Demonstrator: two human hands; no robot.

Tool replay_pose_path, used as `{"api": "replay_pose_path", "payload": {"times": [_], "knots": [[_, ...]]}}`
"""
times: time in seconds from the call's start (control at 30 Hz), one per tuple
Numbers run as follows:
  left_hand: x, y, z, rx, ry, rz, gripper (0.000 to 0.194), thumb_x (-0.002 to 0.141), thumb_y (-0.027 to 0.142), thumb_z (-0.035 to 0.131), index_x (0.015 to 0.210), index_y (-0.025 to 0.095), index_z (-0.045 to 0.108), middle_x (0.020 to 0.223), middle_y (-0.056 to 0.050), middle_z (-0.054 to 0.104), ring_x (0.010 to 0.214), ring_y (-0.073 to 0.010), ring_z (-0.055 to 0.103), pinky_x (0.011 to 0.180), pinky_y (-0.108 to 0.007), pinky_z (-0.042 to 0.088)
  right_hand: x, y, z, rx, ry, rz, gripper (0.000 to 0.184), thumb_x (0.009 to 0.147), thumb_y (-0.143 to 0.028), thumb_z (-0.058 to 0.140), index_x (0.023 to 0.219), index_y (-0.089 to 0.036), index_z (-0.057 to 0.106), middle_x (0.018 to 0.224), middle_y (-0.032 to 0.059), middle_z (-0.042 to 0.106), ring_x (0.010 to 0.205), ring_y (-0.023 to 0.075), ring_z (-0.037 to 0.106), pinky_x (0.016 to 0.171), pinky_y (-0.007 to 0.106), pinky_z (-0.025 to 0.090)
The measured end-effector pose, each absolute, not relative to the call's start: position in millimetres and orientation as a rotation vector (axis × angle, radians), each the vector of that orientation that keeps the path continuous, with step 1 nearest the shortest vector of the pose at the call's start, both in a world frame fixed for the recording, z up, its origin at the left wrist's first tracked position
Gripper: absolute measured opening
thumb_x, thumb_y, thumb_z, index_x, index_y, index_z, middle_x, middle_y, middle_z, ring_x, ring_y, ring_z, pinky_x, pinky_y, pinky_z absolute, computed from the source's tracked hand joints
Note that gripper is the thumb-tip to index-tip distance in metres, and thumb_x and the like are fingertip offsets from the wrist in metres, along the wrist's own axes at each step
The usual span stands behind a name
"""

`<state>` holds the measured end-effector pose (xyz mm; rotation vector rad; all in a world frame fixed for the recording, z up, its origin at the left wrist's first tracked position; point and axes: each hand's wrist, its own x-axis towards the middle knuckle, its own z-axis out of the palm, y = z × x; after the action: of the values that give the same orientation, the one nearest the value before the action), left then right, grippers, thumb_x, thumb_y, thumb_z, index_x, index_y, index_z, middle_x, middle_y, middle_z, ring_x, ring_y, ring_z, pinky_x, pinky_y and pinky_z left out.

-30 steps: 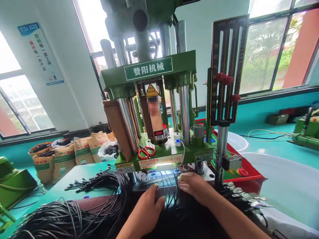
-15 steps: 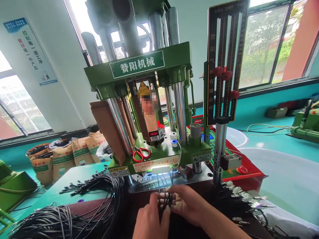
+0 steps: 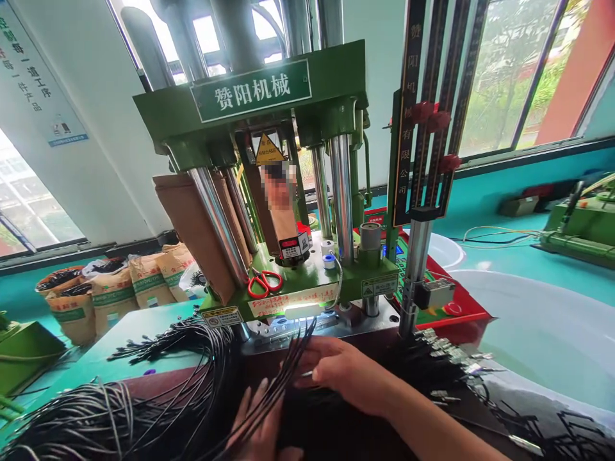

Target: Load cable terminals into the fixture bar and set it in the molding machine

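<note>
2 hands (image 3: pixel 307 390) loosely gripping black cables (image 3: pixel 288 374), bundle slanting across both, green press (image 3: pixel 302 288) beyond

The right hand (image 3: pixel 339 378) and left hand (image 3: pixel 259 422) hold black cables (image 3: pixel 283 378) before a green machine (image 3: pixel 259 96).

A loose bundle of thin black cables (image 3: pixel 287 374), gathered side by side and slightly fanned, slants in front of the green press (image 3: pixel 336 70). Its upper ends point toward the press's lower front edge; its lower part trails away leftward, gently curved.
</note>
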<state>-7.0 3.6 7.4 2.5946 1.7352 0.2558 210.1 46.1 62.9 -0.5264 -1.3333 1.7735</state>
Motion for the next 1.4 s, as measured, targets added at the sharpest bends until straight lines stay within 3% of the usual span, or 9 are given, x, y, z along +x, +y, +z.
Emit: {"api": "replay_pose_path", "payload": {"times": [0.07, 0.17, 0.27, 0.5, 0.83, 1.0, 1.17, 1.4], "knots": [[-23.6, 4.9, 21.6, 2.577, 1.738, 0.227, 0.067, 0.071, 0.035, 0.072, 0.134, 0.025, 0.05, 0.144, -0.008, 0.044, 0.134, -0.0378, 0.036, 0.111, -0.053, 0.032, 223.4, 46.0, 63.6, -0.82, -1.784, 1.433, 0.038, 0.068, -0.012, 0.058, 0.104, -0.02, 0.069, 0.098, 0.004, 0.07, 0.088, 0.0197, 0.061, 0.079, 0.031, 0.046], [-29.7, 4.3, 43.9, 2.452, 1.612, 0.171, 0.054, 0.083, 0.039, 0.059, 0.135, 0.031, 0.048, 0.142, -0.004, 0.049, 0.132, -0.0312, 0.04, 0.109, -0.048, 0.037, 238.0, 43.5, 64.9, -1.014, -2.159, 1.105, 0.029, 0.073, -0.019, 0.065, 0.102, -0.023, 0.071, 0.097, 0.002, 0.069, 0.086, 0.0184, 0.061, 0.077, 0.028, 0.046], [-23.4, 5.6, 55.5, 2.358, 1.606, 0.188, 0.044, 0.088, 0.03, 0.051, 0.131, 0.031, 0.051, 0.134, -0.004, 0.056, 0.125, -0.0251, 0.048, 0.105, -0.041, 0.04, 239.6, 41.8, 62.3, -1.088, -2.234, 1.018, 0.023, 0.076, -0.024, 0.069, 0.098, -0.025, 0.073, 0.097, 0.0017, 0.068, 0.091, 0.0198, 0.061, 0.081, 0.028, 0.044], [-15.5, 15.0, 55.7, 2.324, 1.589, 0.34, 0.021, 0.087, 0.021, 0.054, 0.105, 0.026, 0.064, 0.108, -0.003, 0.06, 0.105, -0.021, 0.054, 0.094, -0.034, 0.041, 226.6, 43.0, 51.0, -1.177, -2.24, 0.878, 0.017, 0.079, -0.024, 0.068, 0.095, -0.026, 0.072, 0.09, 0.0, 0.065, 0.085, 0.0177, 0.06, 0.075, 0.027, 0.042], [-14.4, 17.0, 65.8, 2.31, 1.502, 0.392, 0.004, 0.084, 0.021, 0.056, 0.085, 0.022, 0.06, 0.094, 0.001, 0.056, 0.092, -0.0173, 0.05, 0.081, -0.029, 0.038, 213.5, 40.7, 43.8, -1.206, -2.308, 0.737, 0.013, 0.087, -0.021, 0.058, 0.082, -0.021, 0.07, 0.083, 0.0017, 0.061, 0.083, 0.0181, 0.057, 0.075, 0.029, 0.042], [-13.8, 18.2, 59.1, 2.267, 1.468, 0.426, 0.013, 0.085, 0.026, 0.057, 0.098, 0.026, 0.06, 0.101, 0.002, 0.058, 0.098, -0.0183, 0.051, 0.087, -0.03, 0.038, 210.2, 39.7, 38.4, -1.185, -2.294, 0.67, 0.014, 0.091, -0.019, 0.049, 0.083, -0.019, 0.061, 0.09, 0.0036, 0.059, 0.088, 0.0194, 0.055, 0.08, 0.031, 0.042], [-15.1, 19.1, 55.1, 2.243, 1.429, 0.471, 0.03, 0.084, 0.024, 0.059, 0.114, 0.029, 0.059, 0.113, 0.001, 0.058, 0.107, -0.0192, 0.05, 0.096, -0.031, 0.037, 208.3, 41.9, 30.2, -1.18, -2.339, 0.533, 0.02, 0.097, -0.021, 0.037, 0.091, -0.017, 0.055, 0.086, 0.0057, 0.06, 0.081, 0.0208, 0.054, 0.075, 0.035, 0.042], [-13.4, 20.4, 57.3, 2.227, 1.42, 0.434, 0.022, 0.083, 0.021, 0.057, 0.104, 0.026, 0.06, 0.106, 0.001, 0.058, 0.101, -0.0183, 0.051, 0.091, -0.03, 0.038, 211.5, 39.5, 40.8, -1.145, -2.332, 0.661, 0.022, 0.096, -0.027, 0.043, 0.09, -0.02, 0.064, 0.086, 0.0032, 0.063, 0.083, 0.0191, 0.057, 0.077, 0.032, 0.042]]}}
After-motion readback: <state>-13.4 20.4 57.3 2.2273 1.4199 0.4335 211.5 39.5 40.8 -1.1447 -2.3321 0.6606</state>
